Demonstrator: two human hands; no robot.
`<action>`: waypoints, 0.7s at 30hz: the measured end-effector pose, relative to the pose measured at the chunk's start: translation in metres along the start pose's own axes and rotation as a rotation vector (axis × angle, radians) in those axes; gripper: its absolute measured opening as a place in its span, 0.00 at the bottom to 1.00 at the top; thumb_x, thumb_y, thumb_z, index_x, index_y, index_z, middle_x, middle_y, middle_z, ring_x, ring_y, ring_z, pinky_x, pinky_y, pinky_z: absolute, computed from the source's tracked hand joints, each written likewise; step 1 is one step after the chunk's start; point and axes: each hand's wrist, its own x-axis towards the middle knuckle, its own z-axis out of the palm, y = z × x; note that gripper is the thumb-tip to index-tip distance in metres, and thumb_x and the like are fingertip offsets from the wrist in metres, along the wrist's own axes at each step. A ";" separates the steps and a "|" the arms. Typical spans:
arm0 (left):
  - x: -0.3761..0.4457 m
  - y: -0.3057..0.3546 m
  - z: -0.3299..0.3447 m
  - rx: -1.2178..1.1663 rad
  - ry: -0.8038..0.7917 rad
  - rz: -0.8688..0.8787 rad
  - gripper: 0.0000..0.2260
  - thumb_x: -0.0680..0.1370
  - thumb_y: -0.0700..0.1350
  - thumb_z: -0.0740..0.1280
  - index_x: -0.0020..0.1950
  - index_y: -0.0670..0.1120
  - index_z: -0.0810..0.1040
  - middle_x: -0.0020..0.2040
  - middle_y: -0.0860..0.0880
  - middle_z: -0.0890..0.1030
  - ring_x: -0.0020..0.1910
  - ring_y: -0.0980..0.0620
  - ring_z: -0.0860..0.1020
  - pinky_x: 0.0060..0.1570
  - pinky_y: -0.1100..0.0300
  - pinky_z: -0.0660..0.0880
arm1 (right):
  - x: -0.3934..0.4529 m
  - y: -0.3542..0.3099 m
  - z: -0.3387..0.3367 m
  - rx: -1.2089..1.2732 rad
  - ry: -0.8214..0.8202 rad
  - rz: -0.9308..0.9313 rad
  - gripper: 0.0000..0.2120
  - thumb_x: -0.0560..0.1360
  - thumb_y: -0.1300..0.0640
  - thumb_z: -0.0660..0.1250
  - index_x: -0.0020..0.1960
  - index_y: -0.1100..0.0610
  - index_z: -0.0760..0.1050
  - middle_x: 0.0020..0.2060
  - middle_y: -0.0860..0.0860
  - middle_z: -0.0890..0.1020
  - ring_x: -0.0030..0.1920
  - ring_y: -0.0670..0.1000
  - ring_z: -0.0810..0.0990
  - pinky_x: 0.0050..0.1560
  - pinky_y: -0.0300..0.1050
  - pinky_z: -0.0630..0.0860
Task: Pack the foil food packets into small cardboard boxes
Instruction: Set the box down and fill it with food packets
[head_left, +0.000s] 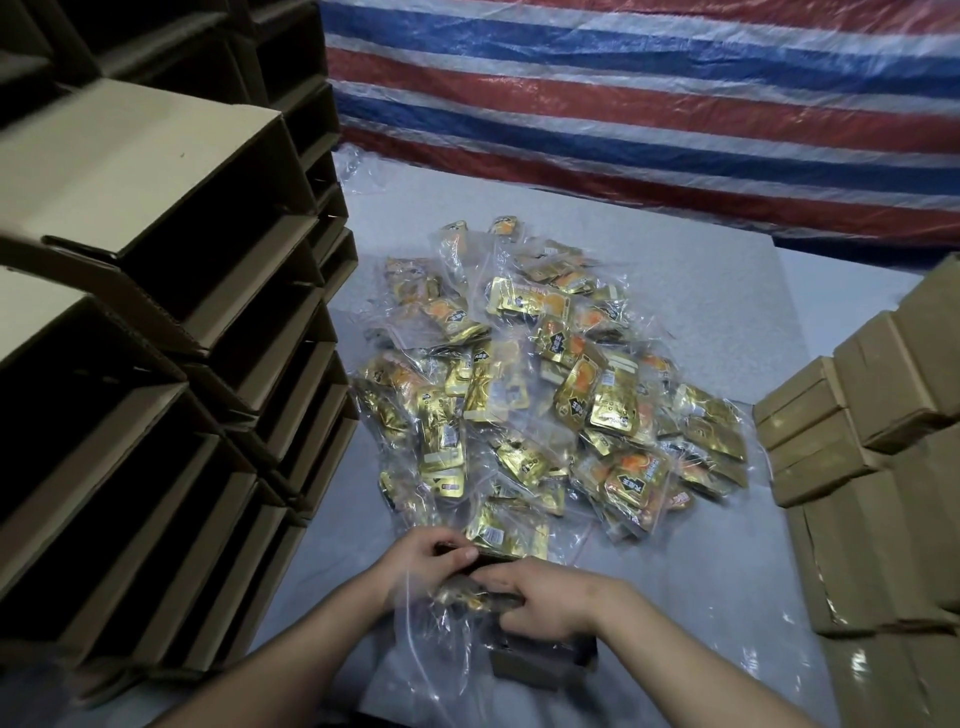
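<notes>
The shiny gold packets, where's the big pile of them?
In the head view, the pile of gold packets lies mid-table, between the open empty boxes on the left and the closed boxes on the right.

Glossy foil packets (540, 395), apparently matt cardboard boxes (156, 218)

**Bare Arms, Bare Hands**

Two forearms entered from the bottom edge of the head view, both bare as far as the frame showed; no sleeve or cuff lay on either one; the left hand (423, 558) and the right hand (545, 600) were uncovered, without gloves; no ring, watch or band showed on the wrists or the visible fingers; the nails looked short and plain; motion blur softened the finer detail.
</notes>
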 end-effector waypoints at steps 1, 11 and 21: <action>0.001 -0.001 -0.001 -0.007 -0.010 -0.008 0.04 0.77 0.45 0.71 0.44 0.53 0.83 0.41 0.52 0.83 0.42 0.59 0.80 0.50 0.62 0.76 | 0.000 0.004 0.002 -0.013 0.015 0.012 0.14 0.72 0.57 0.61 0.58 0.50 0.71 0.49 0.51 0.79 0.49 0.54 0.78 0.53 0.50 0.75; 0.003 -0.001 0.004 -0.060 -0.011 -0.027 0.04 0.79 0.46 0.68 0.50 0.52 0.83 0.45 0.56 0.84 0.45 0.64 0.79 0.47 0.72 0.72 | 0.022 0.010 0.027 -0.492 0.069 0.178 0.25 0.81 0.52 0.62 0.74 0.60 0.60 0.61 0.63 0.77 0.59 0.65 0.78 0.55 0.56 0.75; 0.005 -0.004 0.006 0.040 0.008 0.038 0.04 0.79 0.45 0.68 0.50 0.50 0.83 0.47 0.52 0.84 0.47 0.59 0.80 0.51 0.68 0.74 | 0.012 0.004 0.015 -0.131 0.083 0.188 0.24 0.73 0.46 0.71 0.67 0.51 0.74 0.62 0.52 0.80 0.60 0.55 0.78 0.56 0.43 0.73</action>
